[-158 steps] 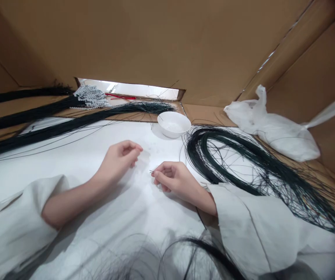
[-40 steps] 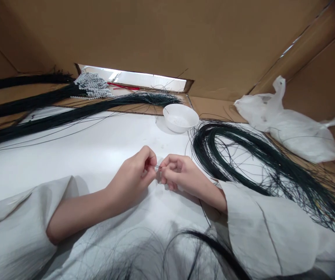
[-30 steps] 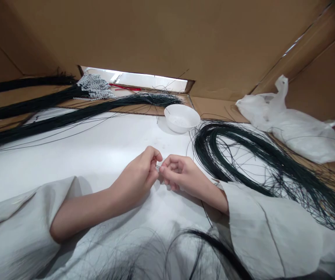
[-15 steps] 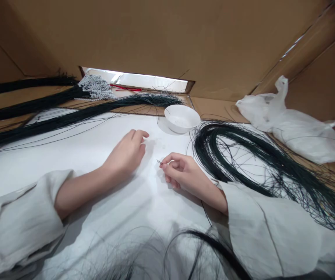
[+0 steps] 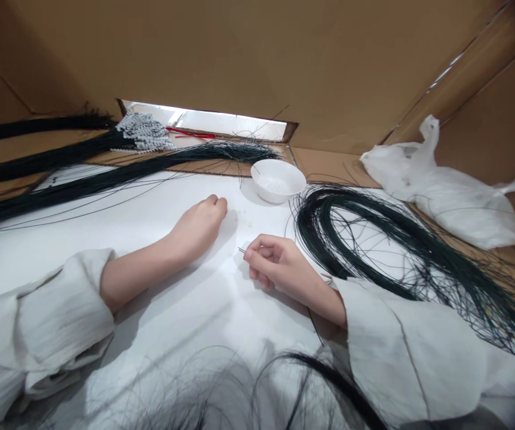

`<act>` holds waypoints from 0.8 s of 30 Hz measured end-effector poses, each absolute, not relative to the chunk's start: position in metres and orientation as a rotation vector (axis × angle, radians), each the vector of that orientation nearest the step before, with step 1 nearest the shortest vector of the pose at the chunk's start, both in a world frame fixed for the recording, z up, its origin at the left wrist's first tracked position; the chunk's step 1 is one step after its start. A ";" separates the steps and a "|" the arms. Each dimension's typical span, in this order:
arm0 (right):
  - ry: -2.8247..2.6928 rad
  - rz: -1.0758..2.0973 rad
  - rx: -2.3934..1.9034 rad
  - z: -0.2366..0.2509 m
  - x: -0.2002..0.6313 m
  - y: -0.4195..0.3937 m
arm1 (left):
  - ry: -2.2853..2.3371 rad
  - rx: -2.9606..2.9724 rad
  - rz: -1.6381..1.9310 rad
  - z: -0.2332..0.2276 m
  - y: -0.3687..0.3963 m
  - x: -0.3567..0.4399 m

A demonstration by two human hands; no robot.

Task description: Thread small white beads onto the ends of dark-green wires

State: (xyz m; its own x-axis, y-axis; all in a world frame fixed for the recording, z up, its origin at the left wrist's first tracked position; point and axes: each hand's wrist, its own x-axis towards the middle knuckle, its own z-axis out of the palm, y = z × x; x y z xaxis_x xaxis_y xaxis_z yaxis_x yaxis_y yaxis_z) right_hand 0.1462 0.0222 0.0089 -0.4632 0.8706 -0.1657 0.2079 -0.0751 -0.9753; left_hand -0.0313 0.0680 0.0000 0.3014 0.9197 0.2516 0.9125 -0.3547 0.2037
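My right hand (image 5: 279, 263) is closed in a pinch on thin dark wire (image 5: 241, 249), whose short ends stick out past the thumb and forefinger. A dark strand also shows below that wrist, running down toward the sleeve. To the left, my left hand (image 5: 199, 230) rests on the white board (image 5: 181, 334) with its fingers curled under. Its fingertips face away, so anything in them is hidden. A few tiny clear specks (image 5: 249, 226) lie on the board between the hands. Beyond them stands a white bowl (image 5: 279, 192); small contents cannot be made out.
A looped bundle of dark wire (image 5: 313, 224) lies to the right, beside a knotted white plastic bag (image 5: 459, 203). Long dark bundles (image 5: 105, 189) stretch along the left, one with white beaded-looking ends (image 5: 145, 132). Red sticks (image 5: 195, 134) lie by a slot in the cardboard wall (image 5: 239, 54).
My left hand has turned and curled its fingers in, its forefinger no longer stretched out. My right hand keeps its pinch on the wire in nearly the same place.
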 end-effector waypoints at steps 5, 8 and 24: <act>-1.666 1.577 -1.108 0.005 0.147 0.022 | 1.636 2.206 0.796 0.005 0.054 -0.028; -1.644 1.563 -1.076 0.005 0.148 0.021 | 1.421 1.619 0.927 0.008 0.031 -0.019; -1.617 1.620 -1.033 0.011 0.148 0.017 | 1.172 1.103 0.896 0.008 -0.002 -0.007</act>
State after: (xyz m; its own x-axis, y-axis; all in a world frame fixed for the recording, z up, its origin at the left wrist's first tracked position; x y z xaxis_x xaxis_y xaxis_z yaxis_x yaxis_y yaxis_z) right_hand 0.1483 0.0173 0.0111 -0.5017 0.8592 -0.1002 0.0991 -0.0580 -0.9934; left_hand -0.0066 -0.0019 0.0078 0.1865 0.9519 -0.2433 0.0146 0.2449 0.9694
